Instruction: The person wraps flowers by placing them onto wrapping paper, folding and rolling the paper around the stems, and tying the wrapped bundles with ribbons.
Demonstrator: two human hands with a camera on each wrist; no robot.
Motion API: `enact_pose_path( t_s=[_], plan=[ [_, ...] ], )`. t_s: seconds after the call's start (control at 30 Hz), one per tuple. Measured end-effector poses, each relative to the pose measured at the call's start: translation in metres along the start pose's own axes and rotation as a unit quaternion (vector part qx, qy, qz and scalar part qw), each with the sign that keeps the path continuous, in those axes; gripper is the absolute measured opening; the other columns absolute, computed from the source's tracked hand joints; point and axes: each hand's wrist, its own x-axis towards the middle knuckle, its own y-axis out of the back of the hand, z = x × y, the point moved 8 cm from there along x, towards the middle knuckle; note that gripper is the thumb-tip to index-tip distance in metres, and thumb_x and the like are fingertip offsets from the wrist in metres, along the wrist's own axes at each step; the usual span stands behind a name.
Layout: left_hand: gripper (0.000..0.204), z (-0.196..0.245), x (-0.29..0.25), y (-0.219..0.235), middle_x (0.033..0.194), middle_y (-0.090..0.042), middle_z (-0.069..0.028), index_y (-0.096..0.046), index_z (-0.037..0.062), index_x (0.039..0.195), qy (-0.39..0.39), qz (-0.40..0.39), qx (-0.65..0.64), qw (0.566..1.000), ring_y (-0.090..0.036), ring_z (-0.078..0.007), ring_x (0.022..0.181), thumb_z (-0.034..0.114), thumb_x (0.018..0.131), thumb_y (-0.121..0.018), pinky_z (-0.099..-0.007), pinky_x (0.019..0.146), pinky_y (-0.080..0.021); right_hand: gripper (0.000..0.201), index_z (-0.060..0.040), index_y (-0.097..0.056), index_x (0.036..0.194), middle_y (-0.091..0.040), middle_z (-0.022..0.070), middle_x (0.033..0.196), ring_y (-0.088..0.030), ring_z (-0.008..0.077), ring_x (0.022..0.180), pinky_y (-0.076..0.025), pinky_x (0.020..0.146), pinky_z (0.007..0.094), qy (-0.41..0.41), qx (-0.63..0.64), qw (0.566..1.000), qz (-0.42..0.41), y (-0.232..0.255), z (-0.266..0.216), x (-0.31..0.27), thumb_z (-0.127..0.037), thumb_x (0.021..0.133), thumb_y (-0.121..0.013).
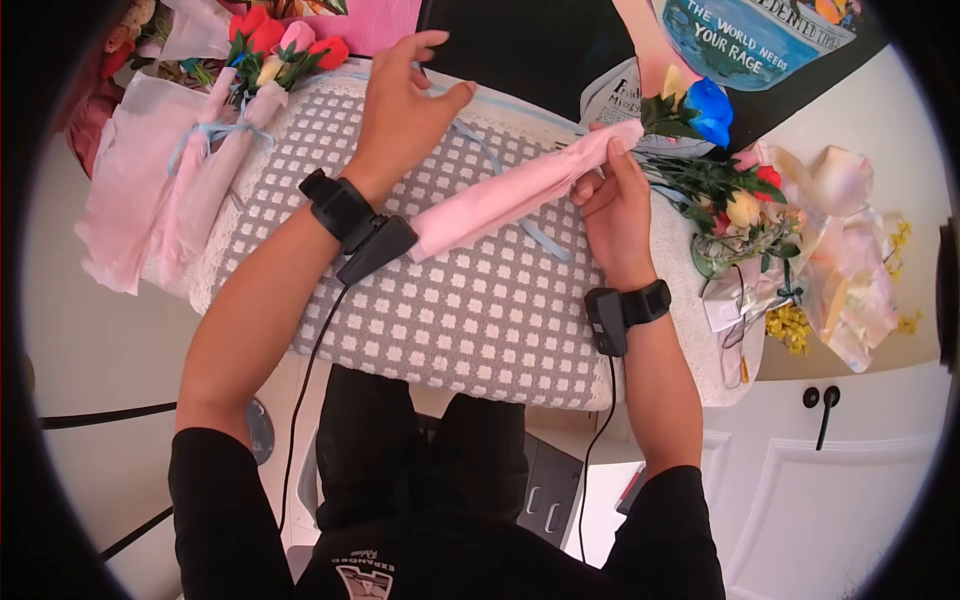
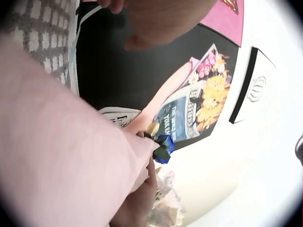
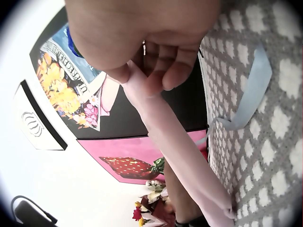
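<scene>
My right hand (image 1: 618, 215) pinches a narrow bouquet rolled in pink wrapping paper (image 1: 510, 200), near the end where the flowers come out. A blue rose (image 1: 708, 110) and a pale yellow bud (image 1: 680, 80) with green leaves stick out of that end. The roll slants down to the left above the checked cloth; its lower end is beside my left wrist. In the right wrist view, thumb and fingers close around the pink paper (image 3: 175, 142). My left hand (image 1: 400, 120) is raised with fingers spread, holding nothing. A light blue ribbon (image 1: 535, 235) lies on the cloth, partly behind the roll.
The grey and white checked cloth (image 1: 440, 335) covers the table. Pink-wrapped bouquets (image 1: 140, 190) lie at the left, with red flowers (image 1: 255, 32). More loose flowers (image 1: 745, 210) and a pale wrapped bouquet (image 1: 850, 270) are at the right. A black painted board (image 1: 520, 50) stands behind.
</scene>
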Motion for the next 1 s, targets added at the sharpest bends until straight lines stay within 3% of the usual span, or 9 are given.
enact_pose_path(
  t_s=[0.03,0.1,0.13,0.23,0.47,0.63,0.8,0.87,1.0],
  plan=[
    [0.048,0.007,-0.002,0.002,0.092,-0.065,-0.0033,-0.058,0.0037,0.123,0.001,0.0,-0.001,1.0,-0.058,-0.0087,0.08,0.02,0.082,-0.077,-0.0227,0.073,-0.046,0.037,0.001,-0.056,0.125,-0.064,0.0046,0.092,-0.053,0.0082,0.064,-0.045,0.058,0.0225,-0.001,-0.001,1.0,0.001,0.001,0.0,-0.002,-0.028,0.103,-0.05],
    [0.051,0.012,-0.009,-0.033,0.085,-0.065,-0.0008,-0.061,0.005,0.122,0.097,-0.232,-0.212,0.944,-0.056,-0.0072,0.076,0.024,0.079,-0.081,-0.0231,0.071,-0.046,0.041,0.002,-0.052,0.13,-0.063,0.0059,0.096,-0.055,0.0089,0.066,-0.047,0.059,0.0234,-0.013,0.007,1.0,-0.003,0.002,0.001,-0.001,-0.029,0.103,-0.05],
    [0.051,0.018,-0.01,-0.032,0.085,-0.065,-0.0008,-0.061,0.005,0.122,0.093,-0.231,-0.211,0.945,-0.056,-0.0072,0.076,0.024,0.079,-0.081,-0.0231,0.071,-0.046,0.041,0.002,-0.052,0.13,-0.063,0.0059,0.096,-0.055,0.0089,0.066,-0.047,0.059,0.0234,-0.009,0.008,1.0,-0.004,0.001,-0.002,0.0,-0.029,0.103,-0.05],
    [0.047,0.04,-0.041,-0.054,0.085,-0.067,-0.0011,-0.066,0.0026,0.115,0.061,-0.429,-0.203,0.878,-0.058,-0.0059,0.075,0.027,0.078,-0.082,-0.0223,0.065,-0.046,0.045,0.0028,-0.051,0.131,-0.064,0.007,0.098,-0.057,0.0086,0.068,-0.049,0.06,0.0226,-0.009,0.013,1.0,0.008,0.001,0.001,0.0,-0.031,0.101,-0.052],
    [0.043,0.039,-0.044,-0.057,0.086,-0.07,-0.0068,-0.067,0.0003,0.115,0.144,-0.436,-0.304,0.835,-0.063,-0.0096,0.074,0.026,0.083,-0.077,-0.0232,0.067,-0.051,0.043,0.0028,-0.05,0.132,-0.067,0.0132,0.112,-0.062,0.0087,0.077,-0.05,0.061,0.0208,0.012,-0.023,1.0,0.002,-0.007,-0.011,-0.001,-0.023,0.098,-0.057],
    [0.043,0.05,-0.056,-0.055,0.091,-0.069,-0.0015,-0.058,0.0014,0.128,0.243,-0.503,-0.346,0.754,-0.063,-0.0044,0.076,0.025,0.093,-0.066,-0.0193,0.067,-0.05,0.041,0.0027,-0.052,0.13,-0.068,0.0139,0.111,-0.064,0.0082,0.079,-0.048,0.059,0.0202,0.02,0.0,1.0,0.008,-0.008,-0.013,-0.004,-0.018,0.096,-0.058],
    [0.05,0.042,-0.06,-0.062,0.098,-0.069,-0.0065,-0.061,0.0021,0.125,0.224,-0.484,-0.352,0.769,-0.065,-0.0095,0.085,0.032,0.088,-0.073,-0.0237,0.069,-0.053,0.033,-0.0008,-0.06,0.117,-0.07,0.0095,0.104,-0.062,0.0058,0.076,-0.042,0.055,0.0192,0.054,-0.082,0.995,0.027,-0.002,-0.013,-0.004,-0.024,0.094,-0.065],
    [0.052,0.052,-0.054,-0.058,0.094,-0.067,-0.0043,-0.061,0.0007,0.125,0.083,-0.464,-0.318,0.823,-0.065,-0.0091,0.085,0.029,0.084,-0.076,-0.022,0.071,-0.051,0.033,-0.0017,-0.061,0.114,-0.07,0.0083,0.103,-0.062,0.005,0.075,-0.041,0.054,0.0189,0.047,-0.095,0.994,0.042,0.006,-0.006,-0.006,-0.026,0.093,-0.067],
    [0.053,0.057,-0.051,-0.056,0.092,-0.066,-0.0034,-0.058,-0.0005,0.127,0.085,-0.484,-0.331,0.805,-0.063,-0.0082,0.083,0.023,0.083,-0.077,-0.021,0.073,-0.05,0.033,-0.0015,-0.06,0.112,-0.069,0.0069,0.102,-0.063,0.0078,0.081,-0.048,0.063,0.0213,0.055,-0.059,0.995,0.061,0.005,-0.007,-0.007,-0.026,0.092,-0.068]
  ],
)
